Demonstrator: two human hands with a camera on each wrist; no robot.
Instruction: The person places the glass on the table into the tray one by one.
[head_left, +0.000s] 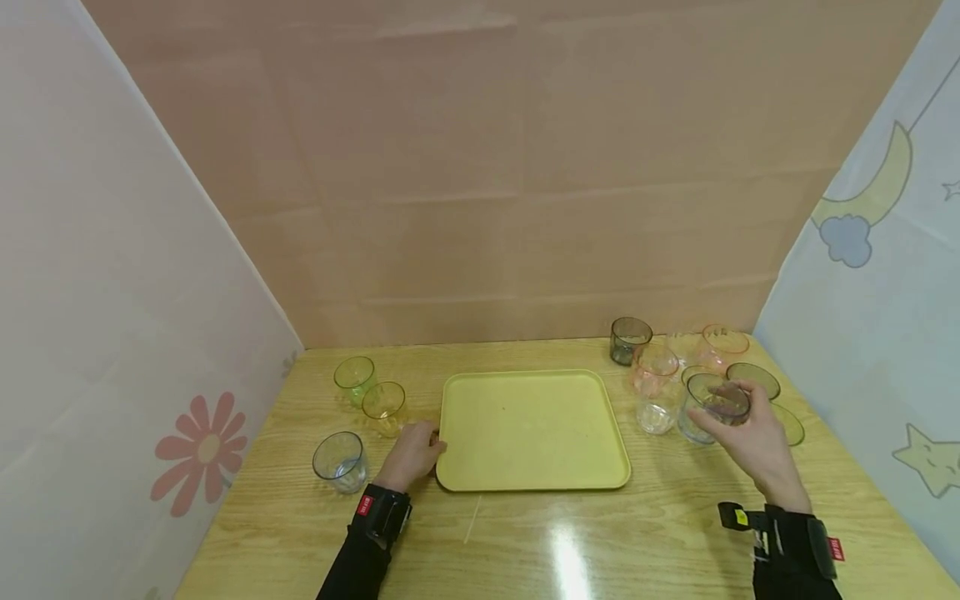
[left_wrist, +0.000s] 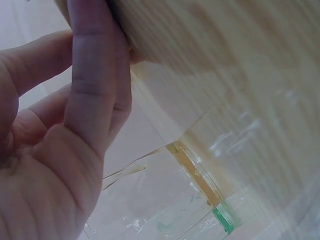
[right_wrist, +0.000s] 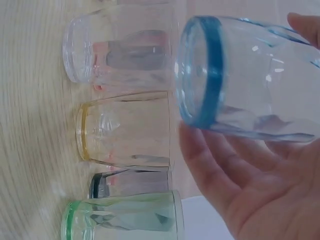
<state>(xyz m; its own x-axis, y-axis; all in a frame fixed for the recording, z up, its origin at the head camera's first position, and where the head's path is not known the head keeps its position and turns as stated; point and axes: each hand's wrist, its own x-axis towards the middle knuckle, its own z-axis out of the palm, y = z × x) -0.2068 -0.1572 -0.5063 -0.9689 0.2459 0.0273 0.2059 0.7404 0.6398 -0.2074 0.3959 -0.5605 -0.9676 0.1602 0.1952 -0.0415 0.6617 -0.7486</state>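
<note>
Wood-grained surface (head_left: 637, 550) set against a tan backdrop (head_left: 517, 167), with pale decorated walls (head_left: 892, 333) either side. I see a yellow tray (head_left: 532, 429) lying flat in the middle. A person's left hand (head_left: 411, 457) pinches its left edge; near that hand stand a light green glass (head_left: 355, 379), an amber glass (head_left: 386, 412) and a clear glass (head_left: 341, 462). Over on the right, the right hand (head_left: 761, 442) grasps a blue-based glass (right_wrist: 212, 75), upright and raised above the surface, beside several other tinted glasses, including a dark grey glass (head_left: 628, 343) farther back.
</note>
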